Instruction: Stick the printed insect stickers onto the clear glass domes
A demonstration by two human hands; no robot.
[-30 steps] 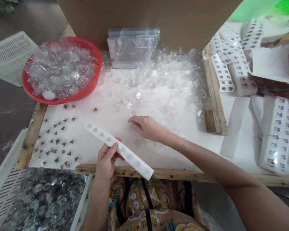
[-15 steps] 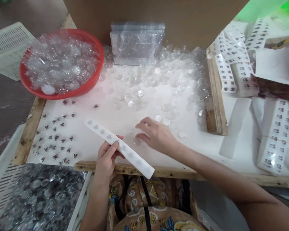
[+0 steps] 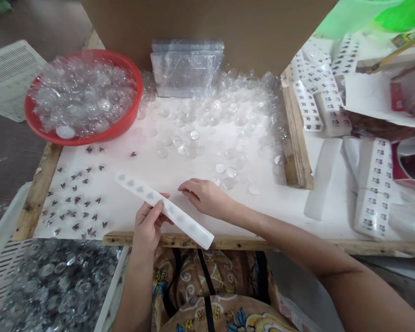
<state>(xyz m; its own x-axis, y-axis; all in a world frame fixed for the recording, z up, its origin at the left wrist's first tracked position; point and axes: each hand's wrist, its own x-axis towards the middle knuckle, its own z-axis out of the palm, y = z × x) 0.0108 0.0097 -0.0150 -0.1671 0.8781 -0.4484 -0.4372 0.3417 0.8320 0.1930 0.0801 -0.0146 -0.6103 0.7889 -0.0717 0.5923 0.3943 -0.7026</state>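
Note:
My left hand (image 3: 150, 224) pinches a long white sticker strip (image 3: 183, 220) between thumb and fingers near its middle. Grey shapes show faintly along the strip, which slants down to the right above the front edge of the white tabletop. My right hand (image 3: 207, 197) is low over the tabletop, right of the strip, thumb and fingers drawn together. Whatever may be between those fingertips is hidden. Clear round discs (image 3: 231, 172) lie just beyond my right hand. Left of the strip, several clear pieces with small dark printed figures (image 3: 77, 200) are spread out.
A red basin (image 3: 138, 99) heaped with clear pieces stands at the back left. Behind are plastic-wrapped packs (image 3: 186, 74) and a cardboard sheet (image 3: 207, 23). A wooden bar (image 3: 299, 152) borders the right; printed sticker sheets (image 3: 373, 184) lie beyond. A white crate (image 3: 112, 281) of clear pieces sits lower left.
My right hand's thumb and fingers have come together, and the hand sits slightly left in view. My left hand keeps hold of the sticker strip. The whole view has shifted a little.

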